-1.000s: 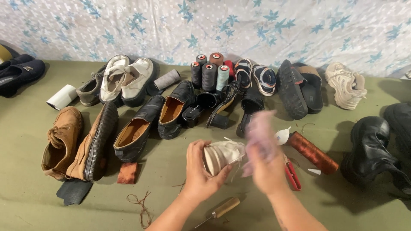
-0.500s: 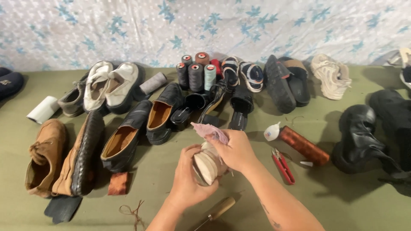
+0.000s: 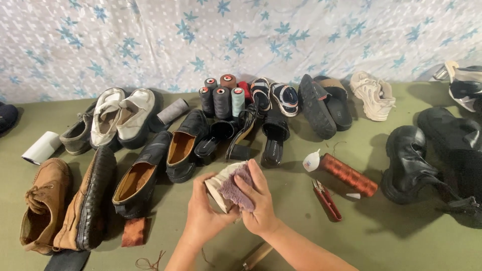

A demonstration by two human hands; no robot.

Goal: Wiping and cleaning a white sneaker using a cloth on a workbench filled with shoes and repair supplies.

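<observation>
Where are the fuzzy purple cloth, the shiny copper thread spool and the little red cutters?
purple cloth (image 3: 237, 192), head view, middle of its fuzzy face.
copper thread spool (image 3: 348, 174), head view, middle of the wound thread.
red cutters (image 3: 327, 202), head view, on the red handle.

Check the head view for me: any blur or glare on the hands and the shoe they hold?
Head view: sharp, no motion blur on the left hand, right hand or the shoe; light is soft and even, no glare; black boots at right cast soft shadows and lose detail; edges bend slightly.
</observation>
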